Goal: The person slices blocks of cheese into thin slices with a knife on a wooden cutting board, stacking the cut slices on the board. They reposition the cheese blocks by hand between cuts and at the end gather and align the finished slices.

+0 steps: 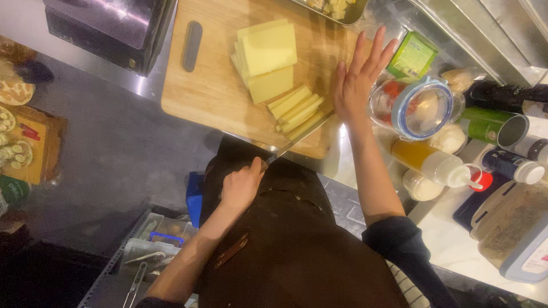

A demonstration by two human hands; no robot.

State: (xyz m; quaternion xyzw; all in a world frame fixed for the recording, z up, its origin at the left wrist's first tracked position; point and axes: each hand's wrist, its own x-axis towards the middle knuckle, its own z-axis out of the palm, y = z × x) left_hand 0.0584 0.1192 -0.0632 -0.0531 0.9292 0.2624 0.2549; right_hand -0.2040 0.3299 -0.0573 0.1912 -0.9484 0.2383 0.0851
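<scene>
A wooden cutting board lies on the steel counter. On it sits a block of pale yellow cheese, with several cut slices fanned out next to it. My left hand grips the handle of a knife just off the board's near edge. The knife blade runs along the near side of the slices. My right hand rests flat on the board's right end, fingers spread, just right of the slices and holding nothing.
Right of the board stand a clear jar with a blue-rimmed lid, a green carton, a squeeze bottle of orange sauce, cans and tubs. A dark appliance sits at the back left. A metal tray holds cubed food.
</scene>
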